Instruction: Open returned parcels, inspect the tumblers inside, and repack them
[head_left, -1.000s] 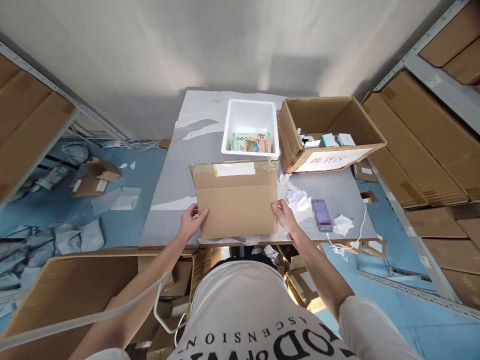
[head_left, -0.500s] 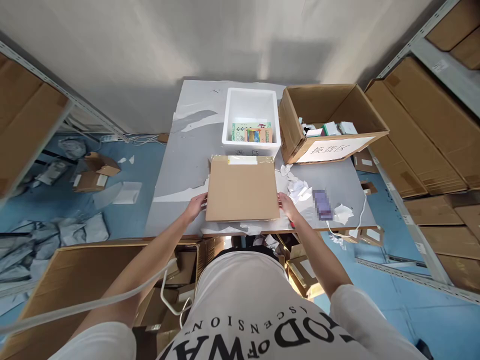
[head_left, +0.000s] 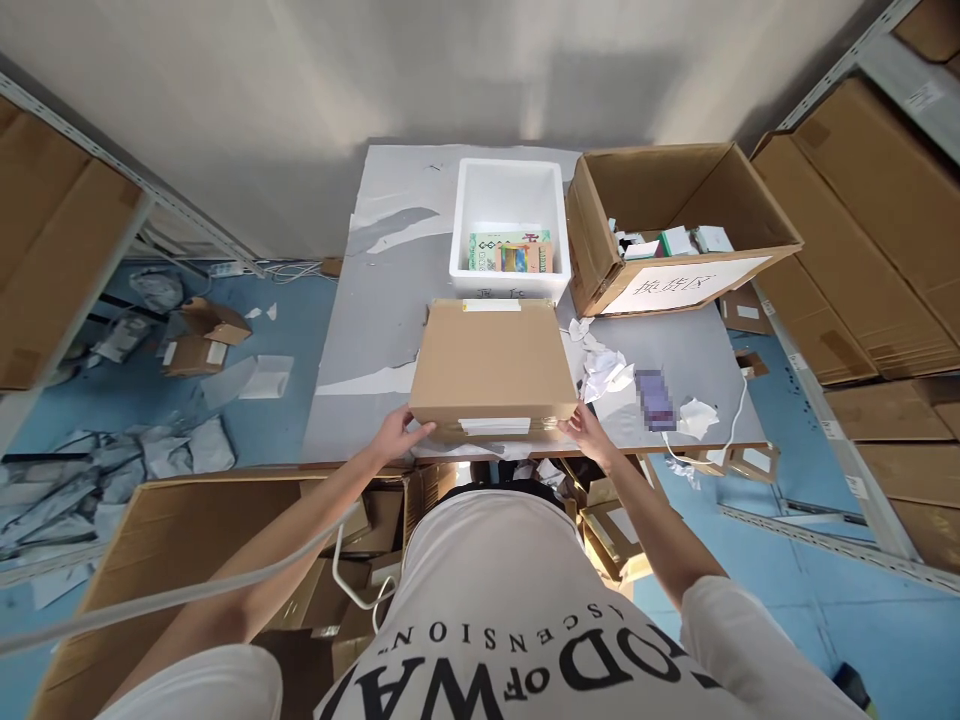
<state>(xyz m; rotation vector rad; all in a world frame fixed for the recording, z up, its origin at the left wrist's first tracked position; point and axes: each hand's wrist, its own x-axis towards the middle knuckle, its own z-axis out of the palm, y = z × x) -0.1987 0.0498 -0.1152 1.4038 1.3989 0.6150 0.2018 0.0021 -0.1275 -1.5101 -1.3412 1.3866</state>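
Note:
A flat brown cardboard box (head_left: 493, 355), closed, is held level at the front of the grey-topped table (head_left: 360, 350). White labels or tape show on its far edge and its near side. My left hand (head_left: 397, 436) grips the near left corner, thumb on the near side and the other fingers partly hidden. At the near right corner my right hand (head_left: 586, 432) grips the same box. Just behind it stands a white foam box (head_left: 510, 170) with a green booklet (head_left: 480, 250) and a smaller colourful packet (head_left: 525, 258) inside.
A large open carton (head_left: 690, 285) holding small boxes stands at the back right. Crumpled paper (head_left: 604, 372), a blurred purple item (head_left: 656, 400) and a white cable (head_left: 735, 425) lie on the right. A big open carton (head_left: 187, 510) stands below left; shelves flank both sides.
The near edge of the box has come up and its labelled near side now faces me. Both hands have shifted from its sides to its near corners. The view has shifted slightly.

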